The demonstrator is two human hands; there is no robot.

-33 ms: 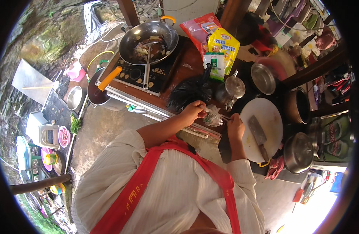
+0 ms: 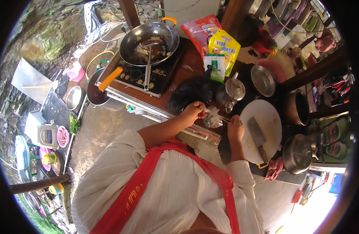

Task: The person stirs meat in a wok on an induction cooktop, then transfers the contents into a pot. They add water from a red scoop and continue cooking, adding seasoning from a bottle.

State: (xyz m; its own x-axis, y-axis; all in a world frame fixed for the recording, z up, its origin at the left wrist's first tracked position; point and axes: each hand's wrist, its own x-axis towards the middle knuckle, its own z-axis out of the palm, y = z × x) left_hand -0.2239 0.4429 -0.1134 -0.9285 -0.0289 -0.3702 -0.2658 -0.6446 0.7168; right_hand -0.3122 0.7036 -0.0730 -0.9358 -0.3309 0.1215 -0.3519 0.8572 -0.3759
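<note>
My left hand (image 2: 194, 111) pinches the gathered top of a small clear plastic bag (image 2: 212, 118), which hangs by the table edge. Closed round a thin rod-like handle (image 2: 224, 119), my right hand (image 2: 236, 126) sits just right of the bag. The handle's tip reaches toward the bag's mouth, and its far end is hidden. Beyond my left hand lies a black plastic bag (image 2: 190, 93). A metal jar with a lid (image 2: 235, 89) stands behind the clear bag. To the right, a cleaver (image 2: 256, 132) rests on a round white cutting board (image 2: 273, 121).
A wok (image 2: 164, 52) with food and a metal ladle (image 2: 148, 74) sits on a black induction cooker (image 2: 127, 78). Yellow (image 2: 225, 43), red (image 2: 197, 29) and white-green seasoning packets (image 2: 215, 67) lie beside it. Pots (image 2: 298, 154) stand right of the board; a large pot (image 2: 103, 99) is at left.
</note>
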